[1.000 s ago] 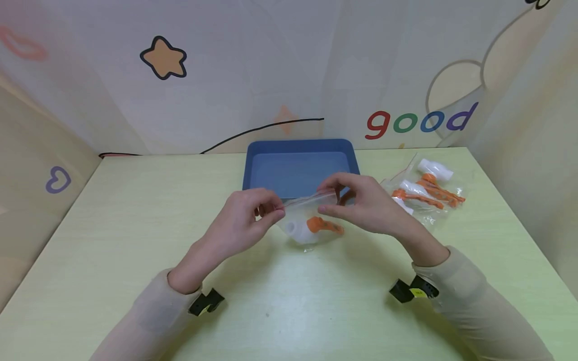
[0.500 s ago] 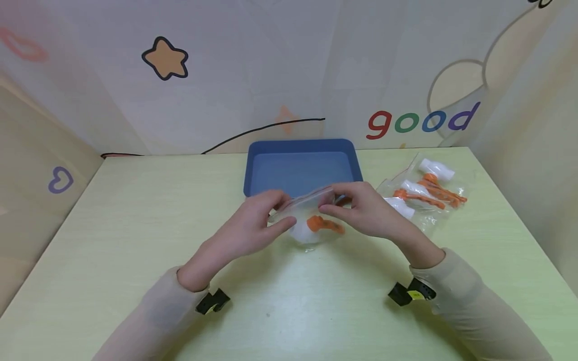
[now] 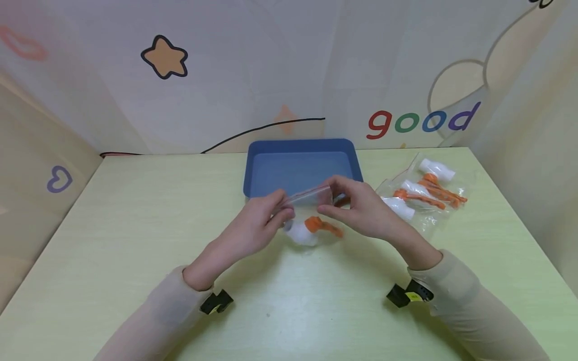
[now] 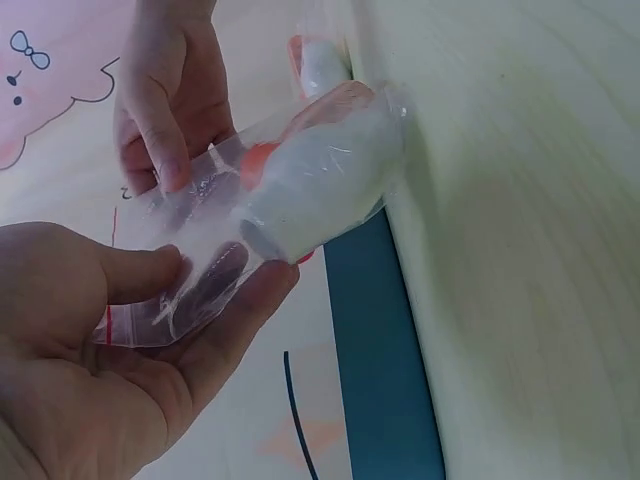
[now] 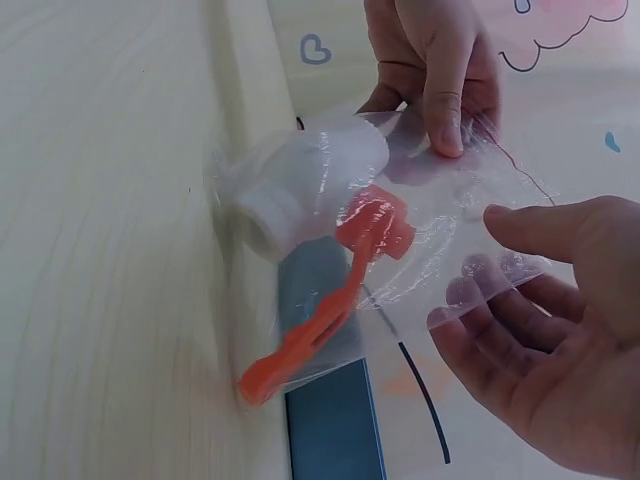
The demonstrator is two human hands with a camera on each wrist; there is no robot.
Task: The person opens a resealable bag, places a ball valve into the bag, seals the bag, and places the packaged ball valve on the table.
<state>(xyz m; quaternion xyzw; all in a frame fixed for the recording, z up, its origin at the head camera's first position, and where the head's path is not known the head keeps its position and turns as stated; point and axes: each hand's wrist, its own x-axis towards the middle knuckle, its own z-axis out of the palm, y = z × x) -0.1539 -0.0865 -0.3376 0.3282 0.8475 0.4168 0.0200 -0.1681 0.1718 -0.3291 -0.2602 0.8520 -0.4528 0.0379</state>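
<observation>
A clear zip bag (image 3: 311, 196) is held up between both hands in front of the tray. Inside it lie a white tubular plastic piece (image 5: 330, 160) and an orange piece with a long, lever-like arm (image 5: 372, 225). My left hand (image 3: 253, 223) pinches the bag's upper left part, thumb in front and fingers behind. At the upper right corner, my right hand (image 3: 368, 208) holds the bag between thumb and fingers. A red line runs along the bag's mouth, near both hands in the wrist views.
A blue tray (image 3: 302, 145) stands at the back of the table (image 3: 289, 311), behind the hands. To the right lie several clear bags (image 3: 424, 218) with similar white and orange pieces. A printed curtain (image 3: 253, 75) closes off the back.
My left hand has shifted slightly right along the bag; its thumb lifted away, then came back down on the plastic. The right hand stays at its corner, barely moving.
</observation>
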